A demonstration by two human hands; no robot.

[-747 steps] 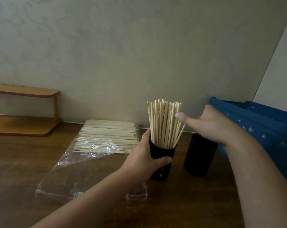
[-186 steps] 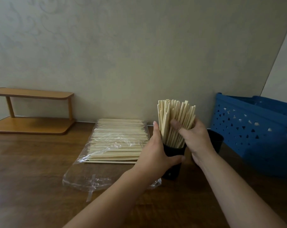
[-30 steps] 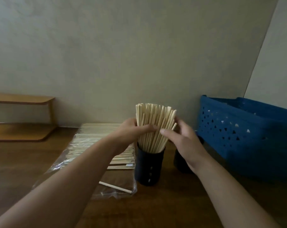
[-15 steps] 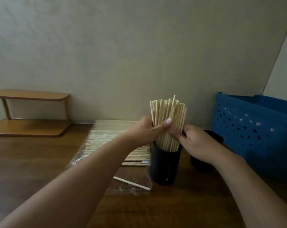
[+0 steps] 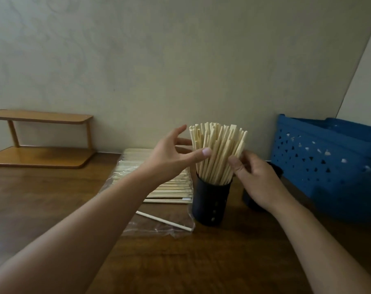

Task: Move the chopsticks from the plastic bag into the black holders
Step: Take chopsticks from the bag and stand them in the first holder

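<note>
While the wooden table [image 5: 52, 198] carries the plastic bag [image 5: 159, 227] of remaining chopsticks [image 5: 169, 185], the packed black holder [image 5: 210, 203] stands just beside it. Both hands flank its bundle [image 5: 218, 153]: left hand [image 5: 169, 158] spread, thumb touching; right hand [image 5: 256, 177] with fingers loosely curled against it. A hard nudge could probably tip the top-heavy holder.

Dim, even indoor lighting with a greenish-yellow cast; no single source is visible. The wall [image 5: 180, 60] is brightest across the upper centre of the frame and darkens toward the lower edge. Soft sheen lies on the wooden shelf [image 5: 42, 154] at left and faint glare on the plastic bag [image 5: 159, 228]. The dark counter [image 5: 201, 268] shows mild blur. Wide-angle distortion bends the forearms near the lower corners.
</note>
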